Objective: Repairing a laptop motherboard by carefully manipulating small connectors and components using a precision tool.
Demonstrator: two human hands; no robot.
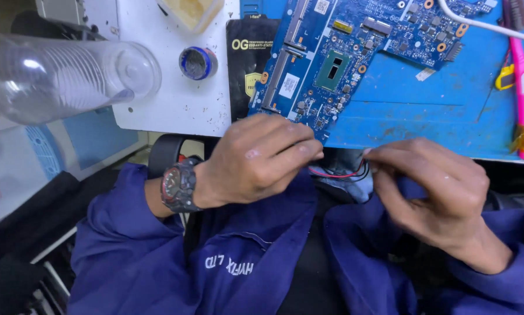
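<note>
— Two hands meet over the lap, just below the bench edge. What are they on?

— Thin wires, red and black, strung between them. The left hand has its fingers curled in, tips pinched on the wires' left end. The right hand pinches the right end between thumb and forefinger, the other fingers bent loosely. A dark watch sits on the left wrist, and both arms are in blue sleeves.

— And above the hands?

— A blue circuit board lies tilted on a blue mat, its lower corner just above the left knuckles. It carries a green square chip near the middle and small white rectangular stickers, one by the long slots on its left side and one at the top edge.

— Any packages?

— A black flat packet with pale lettering and a gold shield mark lies partly under the board's left edge, half on a white panel. On that panel stands a small round blue tub, and a yellowish clear box shows at the top edge. A clear plastic bottle lies on its side at far left.

— On the right?

— A pink brush lies upright along the mat, with a white cable crossing above it and a yellow clip just beside it.
</note>
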